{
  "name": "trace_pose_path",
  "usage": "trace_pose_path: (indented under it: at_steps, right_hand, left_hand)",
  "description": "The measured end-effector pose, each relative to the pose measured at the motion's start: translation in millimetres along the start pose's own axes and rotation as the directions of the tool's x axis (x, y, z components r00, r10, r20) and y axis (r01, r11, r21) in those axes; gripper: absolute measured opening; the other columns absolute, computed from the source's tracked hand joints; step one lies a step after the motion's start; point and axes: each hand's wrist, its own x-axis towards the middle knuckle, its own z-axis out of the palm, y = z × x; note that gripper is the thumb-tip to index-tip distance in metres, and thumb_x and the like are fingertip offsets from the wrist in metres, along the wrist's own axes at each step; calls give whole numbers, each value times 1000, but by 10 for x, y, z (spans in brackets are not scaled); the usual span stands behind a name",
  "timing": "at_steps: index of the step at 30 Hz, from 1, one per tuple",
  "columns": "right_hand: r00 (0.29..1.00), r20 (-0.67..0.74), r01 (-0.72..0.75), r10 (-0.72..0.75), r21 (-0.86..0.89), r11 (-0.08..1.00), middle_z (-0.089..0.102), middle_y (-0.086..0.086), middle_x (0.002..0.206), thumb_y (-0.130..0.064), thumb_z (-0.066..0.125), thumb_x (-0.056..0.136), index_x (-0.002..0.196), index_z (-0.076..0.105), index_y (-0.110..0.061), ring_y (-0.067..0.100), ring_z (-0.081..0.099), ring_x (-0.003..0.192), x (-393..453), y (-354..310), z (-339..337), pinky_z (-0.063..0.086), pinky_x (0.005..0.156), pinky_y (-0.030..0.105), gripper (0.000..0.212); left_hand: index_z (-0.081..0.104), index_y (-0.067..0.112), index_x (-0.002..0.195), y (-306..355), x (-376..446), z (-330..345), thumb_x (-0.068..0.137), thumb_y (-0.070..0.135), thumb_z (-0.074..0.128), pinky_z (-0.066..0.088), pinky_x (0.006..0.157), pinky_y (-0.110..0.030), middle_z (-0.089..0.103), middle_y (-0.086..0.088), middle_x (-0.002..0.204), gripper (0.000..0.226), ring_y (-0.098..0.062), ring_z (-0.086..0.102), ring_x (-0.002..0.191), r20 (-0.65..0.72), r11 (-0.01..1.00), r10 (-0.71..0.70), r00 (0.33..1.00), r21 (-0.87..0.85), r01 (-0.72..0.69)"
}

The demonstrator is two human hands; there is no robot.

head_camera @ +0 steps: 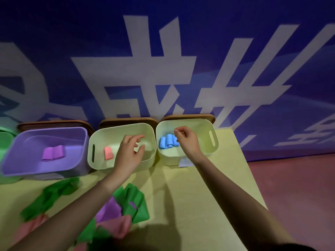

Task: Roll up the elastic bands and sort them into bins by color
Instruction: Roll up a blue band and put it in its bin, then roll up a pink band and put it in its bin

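Note:
My right hand (pixel 186 140) hovers over the right cream bin (pixel 212 142), fingers loosely curled and holding nothing, just beside several rolled blue bands (pixel 167 141) lying in that bin. My left hand (pixel 129 151) reaches over the middle cream bin (pixel 108 136) with fingers relaxed and empty; a rolled pink band (pixel 108 152) lies in that bin. The purple bin (pixel 27 142) on the left holds rolled purple bands (pixel 53 152). Unrolled green bands (pixel 49 198), a purple band (pixel 108 210) and pink bands (pixel 117 227) lie in a heap on the yellow table near me.
A green bin (pixel 5 138) peeks in at the far left edge. Brown lids (pixel 190 116) stand behind the bins against a blue wall with white lettering. The yellow table (pixel 190 196) ends at the right, with reddish floor (pixel 299 187) beyond.

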Motion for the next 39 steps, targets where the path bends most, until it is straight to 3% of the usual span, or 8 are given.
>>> trace_pose_path:
  at_steps: [7, 11, 14, 18, 24, 30, 34, 39]
  right_hand:
    - [978, 209, -18, -12, 138, 990, 64, -1, 74, -16, 57, 94, 89, 64, -11, -3, 52, 54, -1055, -116, 613, 40, 53, 11, 10]
    - [959, 271, -105, 83, 68, 992, 63, 1, 71, -12, 55, 93, 95, 65, -1, 6, 51, 53, -1572, -4, 1018, 38, 49, 12, 15]
    - [939, 311, -167, 149, 31, 986, 60, 2, 69, -8, 53, 94, 92, 64, -2, 11, 51, 56, -1913, 111, 1280, 38, 46, 13, 12]
    - [920, 343, -139, 188, -164, 977, 63, 0, 74, -17, 58, 92, 81, 63, -16, 13, 56, 66, -2231, 356, 1605, 47, 64, 26, 11]
    - [955, 104, -217, 277, -393, 894, 69, 9, 104, -25, 63, 90, 103, 68, -10, 23, 62, 95, -2394, 595, 1804, 45, 78, 28, 21]
    - [921, 174, -209, 349, -536, 818, 67, -1, 91, -33, 76, 79, 105, 60, -19, 12, 63, 75, -2481, 586, 1957, 53, 64, 25, 34]
    - [895, 231, -122, 382, -696, 707, 62, -7, 81, -41, 62, 89, 94, 57, -27, 9, 59, 68, -2494, 562, 1988, 46, 62, 23, 16]
    - [864, 289, -126, 411, -667, 734, 66, -7, 66, -41, 60, 91, 89, 71, -23, 2, 63, 59, -2389, 551, 1951, 43, 53, 16, 21]
  left_hand:
    - [62, 17, 114, -541, -799, -584, 91, 6, 57, 43, 72, -15, 50, 5, 99, 26, -4, 55, 83, 126, 997, -36, 991, -58, 44]
    - [65, 11, 111, -1101, -1156, -881, 88, 4, 61, 49, 79, -31, 53, -1, 95, 25, -12, 55, 76, 219, 993, -117, 969, 60, 106]
    - [64, 9, 113, -1465, -1342, -1073, 89, 12, 62, 44, 74, -26, 56, -8, 97, 24, -15, 54, 78, 370, 971, -228, 901, 153, 183]
    - [65, 14, 107, -1826, -1553, -1252, 88, 14, 61, 47, 78, -27, 65, -8, 95, 19, -22, 61, 88, 498, 955, -289, 818, 215, 206]
    - [56, 10, 123, -2114, -1744, -1391, 94, 21, 55, 46, 65, -19, 62, -10, 113, 31, -14, 58, 88, 605, 932, -353, 714, 297, 209]
    - [40, 12, 139, -2216, -1676, -1384, 93, 23, 57, 40, 57, -21, 61, -3, 95, 50, -13, 56, 74, 643, 930, -363, 674, 297, 217]
    - [32, 15, 144, -2146, -1568, -1245, 90, 30, 62, 39, 57, -24, 59, -4, 93, 63, -14, 55, 72, 610, 924, -382, 694, 272, 270]
    - [60, 19, 104, -2083, -1584, -1026, 88, 31, 64, 38, 58, -22, 63, -1, 98, 20, -11, 55, 77, 639, 915, -403, 655, 283, 287]
